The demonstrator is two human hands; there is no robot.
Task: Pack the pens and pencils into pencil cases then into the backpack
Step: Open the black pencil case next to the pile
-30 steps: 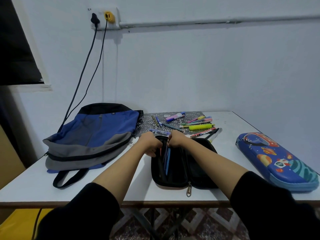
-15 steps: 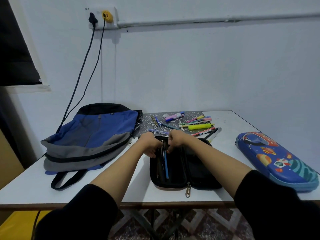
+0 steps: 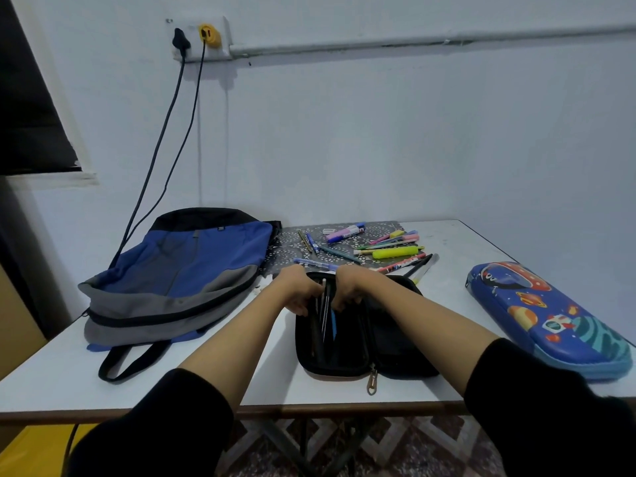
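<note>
A person's two bare arms reached across a white table (image 3: 62, 373) to a black pencil case (image 3: 389, 342) lying open at the near centre. A few pens (image 3: 325, 315), dark ones and one blue, lay lengthwise in its left half. The left hand (image 3: 298, 291) gripped the case's far rim with curled fingers. The right hand (image 3: 348, 287) curled down beside the pens; whether it pinched one could not be told. Many loose pens and pencils (image 3: 395, 252) lay further back on a patterned mat (image 3: 289, 246). A blue and grey backpack (image 3: 192, 266) lay at the left, and a closed blue space-print case (image 3: 550, 318) at the right. The pen tips seemed to poke past the far rim, so they might slip out or catch the zip when the case closes.
</note>
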